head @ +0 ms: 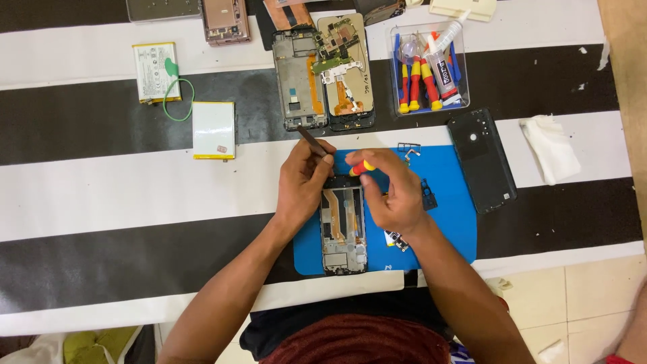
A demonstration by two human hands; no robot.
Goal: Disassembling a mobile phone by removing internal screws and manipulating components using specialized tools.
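A black-and-white striped worktop (101, 195) carries a blue mat (451, 222) near its front edge, two batteries (214, 129) toward the left, opened phones (323, 71) and a clear tool tray (428, 67) along the back, and a white cloth (551, 148) at the right edge.

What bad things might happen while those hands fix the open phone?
The screwdriver in the right hand might slip and scratch the orange ribbon inside the open phone. The tweezers in the left hand could poke it too. Small loose parts on the blue mat sit near the wrist and could get knocked away.

Batteries (156, 71) two; opened phones (343, 228) three (one rear cover (482, 160)).
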